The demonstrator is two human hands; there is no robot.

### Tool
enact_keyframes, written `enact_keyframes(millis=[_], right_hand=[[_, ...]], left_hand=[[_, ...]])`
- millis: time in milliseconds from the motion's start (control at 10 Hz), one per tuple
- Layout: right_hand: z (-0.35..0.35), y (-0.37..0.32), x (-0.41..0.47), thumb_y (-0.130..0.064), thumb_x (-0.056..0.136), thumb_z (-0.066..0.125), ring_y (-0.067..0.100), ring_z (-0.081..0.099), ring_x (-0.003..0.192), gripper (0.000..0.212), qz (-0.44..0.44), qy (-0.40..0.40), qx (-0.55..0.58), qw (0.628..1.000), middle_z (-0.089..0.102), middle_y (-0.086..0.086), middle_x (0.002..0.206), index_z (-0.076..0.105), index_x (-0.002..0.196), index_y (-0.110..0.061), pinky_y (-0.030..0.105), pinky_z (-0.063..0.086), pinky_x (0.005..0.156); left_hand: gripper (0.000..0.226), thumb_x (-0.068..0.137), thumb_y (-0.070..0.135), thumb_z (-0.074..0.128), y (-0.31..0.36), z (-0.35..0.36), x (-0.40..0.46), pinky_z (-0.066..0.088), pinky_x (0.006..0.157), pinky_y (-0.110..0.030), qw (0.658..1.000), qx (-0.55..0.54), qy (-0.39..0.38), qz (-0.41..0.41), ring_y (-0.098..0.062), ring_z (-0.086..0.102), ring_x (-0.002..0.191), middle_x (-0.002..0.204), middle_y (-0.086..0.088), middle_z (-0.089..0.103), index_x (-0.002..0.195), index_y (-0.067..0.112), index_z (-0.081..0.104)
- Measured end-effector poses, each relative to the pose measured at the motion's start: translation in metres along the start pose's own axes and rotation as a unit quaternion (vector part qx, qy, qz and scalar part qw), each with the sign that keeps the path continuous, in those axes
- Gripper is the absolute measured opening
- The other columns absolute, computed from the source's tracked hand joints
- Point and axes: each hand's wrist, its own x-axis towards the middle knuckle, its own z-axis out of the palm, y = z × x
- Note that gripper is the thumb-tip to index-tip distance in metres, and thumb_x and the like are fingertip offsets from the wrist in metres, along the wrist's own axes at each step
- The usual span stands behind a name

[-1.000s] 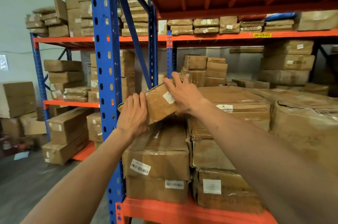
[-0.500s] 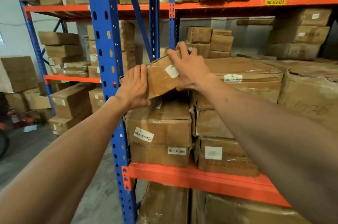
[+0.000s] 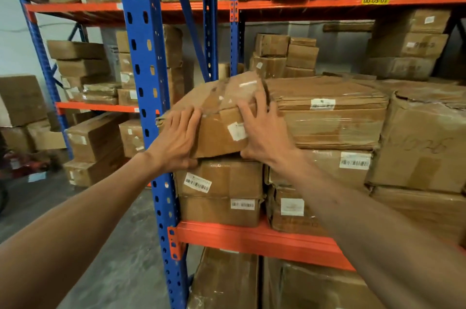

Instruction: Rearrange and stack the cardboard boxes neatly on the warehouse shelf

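Note:
A small taped cardboard box [image 3: 219, 106] with a white label lies tilted on top of a stack of two labelled boxes [image 3: 222, 182] at the left end of the shelf. My left hand [image 3: 176, 139] grips its left front corner. My right hand [image 3: 262, 129] holds its right side, fingers over the top edge. To its right lies a wide flat box wrapped in clear film [image 3: 327, 111], touching the small box.
A blue upright post [image 3: 146, 81] stands just left of the stack. The orange shelf beam [image 3: 252, 238] runs below. Large boxes [image 3: 426, 142] fill the shelf to the right. More boxes [image 3: 285, 56] sit behind. Stacked boxes [image 3: 93, 142] stand on the far rack.
Both hands have tipped the small box from a steep tilt toward flat, so its top face now shows. My view has come closer and lower.

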Motion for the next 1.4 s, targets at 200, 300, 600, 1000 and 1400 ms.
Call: enact_keyframes(millis=[200,300,600,1000,1400], right_hand=[[0.026,-0.006,-0.022,-0.059,0.058,0.086,0.034,0.044,0.109,0.122,0.019,-0.016,-0.004,1.000,0.028,0.018,0.143,0.016,0.151,-0.022,0.042,0.044,0.091],[0.024,0.007,-0.011,-0.066,0.054,0.082,0.040,0.036,0.128,0.121,-0.034,0.020,-0.058,0.998,0.038,0.020,0.140,0.029,0.148,-0.013,0.049,0.027,0.114],[0.052,0.023,0.008,-0.087,0.060,0.061,0.039,0.036,0.135,0.128,-0.068,-0.024,-0.091,0.993,0.040,0.017,0.142,0.017,0.152,-0.011,0.053,0.000,0.122],[0.049,0.014,0.003,-0.078,0.064,0.069,0.035,0.023,0.144,0.128,-0.030,-0.043,-0.050,0.997,0.032,0.015,0.150,0.008,0.156,-0.015,0.050,-0.006,0.122],[0.056,-0.029,-0.186,-0.042,0.094,0.049,0.018,-0.025,0.148,0.072,0.093,-0.212,0.152,0.961,-0.009,0.011,0.167,0.017,0.157,-0.029,0.044,-0.018,0.116]], left_hand=[[0.142,0.039,0.063,0.091,-0.009,0.016,0.001,0.041,0.098,-0.056,0.997,0.050,-0.049,0.046,-0.046,0.047,0.117,0.135,-0.031,0.046,0.146,0.001,0.022],[0.142,0.044,0.063,0.090,-0.013,0.012,0.008,0.039,0.103,-0.056,0.995,0.056,-0.056,0.058,-0.045,0.042,0.121,0.139,-0.031,0.042,0.149,0.003,0.015],[0.130,0.076,0.067,0.070,-0.023,0.026,0.023,0.002,0.122,-0.046,0.989,0.053,-0.119,0.063,-0.038,0.009,0.150,0.163,-0.021,0.008,0.157,0.008,-0.012],[0.135,0.061,0.055,0.088,-0.015,0.034,0.010,0.020,0.119,-0.050,0.997,0.037,-0.046,0.048,-0.043,0.034,0.141,0.153,-0.026,0.035,0.154,0.012,0.002],[0.080,0.086,0.027,0.063,0.064,0.055,-0.077,0.044,0.101,-0.066,0.970,-0.205,0.066,-0.113,-0.050,0.046,0.126,0.143,-0.027,0.041,0.154,0.007,0.028]])
